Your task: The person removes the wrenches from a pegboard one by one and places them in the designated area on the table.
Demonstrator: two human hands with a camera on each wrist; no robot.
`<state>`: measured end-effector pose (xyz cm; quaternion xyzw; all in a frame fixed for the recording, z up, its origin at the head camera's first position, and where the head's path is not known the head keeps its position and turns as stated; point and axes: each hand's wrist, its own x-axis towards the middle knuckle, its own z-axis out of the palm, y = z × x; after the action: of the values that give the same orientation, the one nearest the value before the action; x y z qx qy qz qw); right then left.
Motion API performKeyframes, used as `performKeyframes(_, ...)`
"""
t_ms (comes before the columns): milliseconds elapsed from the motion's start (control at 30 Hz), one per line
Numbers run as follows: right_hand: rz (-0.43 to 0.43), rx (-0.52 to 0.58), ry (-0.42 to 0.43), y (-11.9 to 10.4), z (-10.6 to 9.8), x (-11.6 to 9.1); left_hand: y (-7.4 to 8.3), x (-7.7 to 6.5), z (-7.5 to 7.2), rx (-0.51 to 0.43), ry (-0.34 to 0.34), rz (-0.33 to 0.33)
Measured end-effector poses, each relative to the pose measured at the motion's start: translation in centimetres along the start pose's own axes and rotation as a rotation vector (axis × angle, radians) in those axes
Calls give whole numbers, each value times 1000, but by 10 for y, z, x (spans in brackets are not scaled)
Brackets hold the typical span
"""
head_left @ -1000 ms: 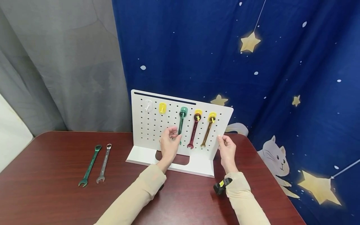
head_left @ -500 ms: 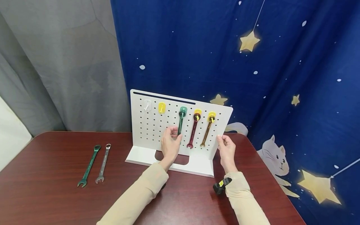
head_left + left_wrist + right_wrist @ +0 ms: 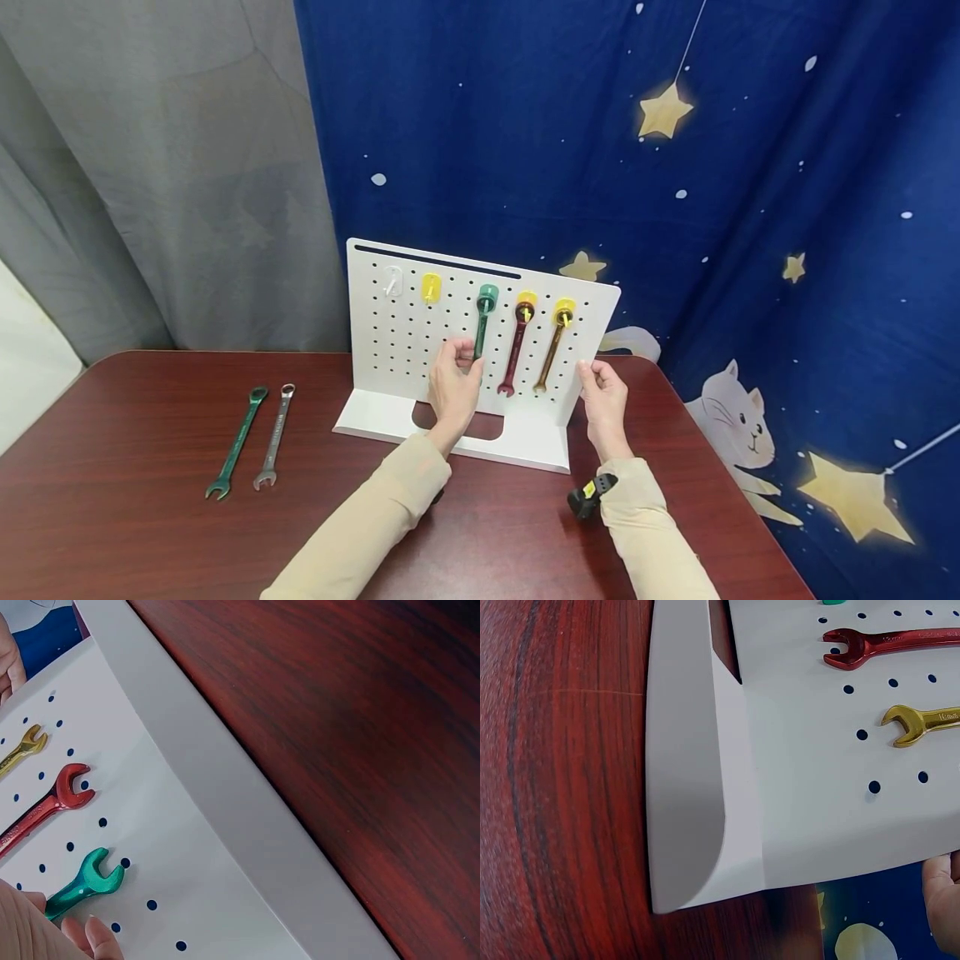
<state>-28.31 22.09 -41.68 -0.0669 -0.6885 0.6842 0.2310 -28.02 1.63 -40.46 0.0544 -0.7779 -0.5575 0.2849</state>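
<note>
A green combination wrench [image 3: 482, 333] hangs from a green hook on the white pegboard [image 3: 408, 346]. My left hand [image 3: 453, 387] pinches its lower shank between thumb and fingers; the open-end jaw shows past them in the left wrist view, against the board. To its right hang a red wrench [image 3: 514, 354] and a gold wrench [image 3: 551, 358] on yellow hooks. My right hand [image 3: 606, 404] grips the board's right edge between thumb and fingers. Only part of that hand shows in the right wrist view.
A clear hook [image 3: 393, 282] and a yellow hook [image 3: 431, 288] on the board's left bear nothing. Another green wrench [image 3: 238, 446] and a silver wrench [image 3: 275, 437] lie on the dark red table [image 3: 135, 467] at left. Curtains [image 3: 487, 125] hang behind.
My left hand has shifted slightly right relative to the board and its fingers have closed on the hanging green wrench, hiding its lower end in the head view. The right hand stays put.
</note>
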Motion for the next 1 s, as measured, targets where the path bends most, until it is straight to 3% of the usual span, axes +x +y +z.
performKeyframes(400, 3, 8, -6, -1, 1, -2, -4, 2, -4, -39, -36, 55)
performKeyframes(533, 6, 15, -6, -1, 1, -2, -7, 2, -6, -130, -86, 109)
performKeyframes(700, 0, 8, -5, -2, 1, -2, -10, 2, -10, -213, -171, 121)
performKeyframes(1000, -1, -5, -7, -1, -1, -1, -10, -1, -21, -232, -268, 84)
